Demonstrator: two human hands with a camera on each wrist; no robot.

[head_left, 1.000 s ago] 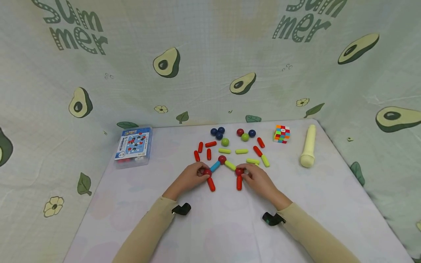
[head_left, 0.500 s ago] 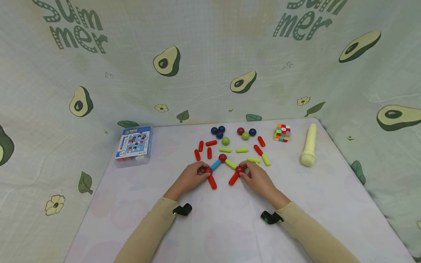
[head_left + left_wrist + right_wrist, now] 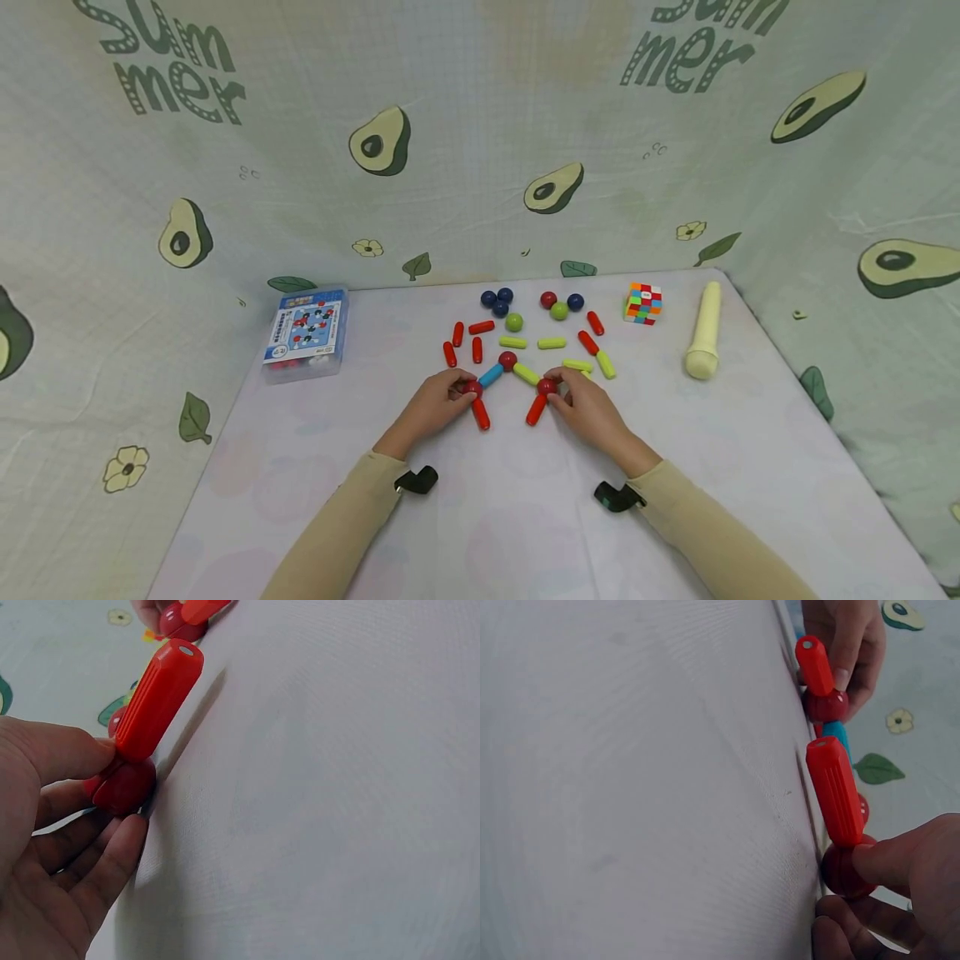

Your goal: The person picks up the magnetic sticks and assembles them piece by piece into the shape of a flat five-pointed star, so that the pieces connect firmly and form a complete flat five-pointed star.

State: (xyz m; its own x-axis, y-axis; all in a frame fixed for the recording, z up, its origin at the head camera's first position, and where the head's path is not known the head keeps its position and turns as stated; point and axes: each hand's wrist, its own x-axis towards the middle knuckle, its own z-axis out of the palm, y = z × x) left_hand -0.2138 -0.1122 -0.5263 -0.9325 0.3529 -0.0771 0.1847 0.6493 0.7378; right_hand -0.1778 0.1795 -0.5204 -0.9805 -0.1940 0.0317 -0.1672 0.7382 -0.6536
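Observation:
An open chain of magnetic rods and balls lies on the table between the hands. Its far tip is a red ball (image 3: 507, 361), joined by a blue rod (image 3: 491, 376) to the left red ball (image 3: 472, 389) and by a yellow-green rod (image 3: 527, 374) to the right red ball (image 3: 547, 387). My left hand (image 3: 437, 406) pinches the left ball, from which a red rod (image 3: 159, 701) sticks out toward me. The right ball is pinched between thumb and fingers of my right hand (image 3: 590, 408); another red rod (image 3: 834, 791) extends from it, angled inward.
Loose red rods (image 3: 458, 334) and yellow-green rods (image 3: 551, 342) lie beyond the chain. Farther back are dark blue balls (image 3: 500, 309), a green ball (image 3: 513, 322), and a puzzle cube (image 3: 643, 303). A pale microphone-shaped object (image 3: 702, 333) lies right, a boxed set (image 3: 305, 335) left.
The red rod at my right hand has swung inward from pointing straight toward me, then slightly back. The left red rod has shifted a little. Both hands keep their hold on the balls.

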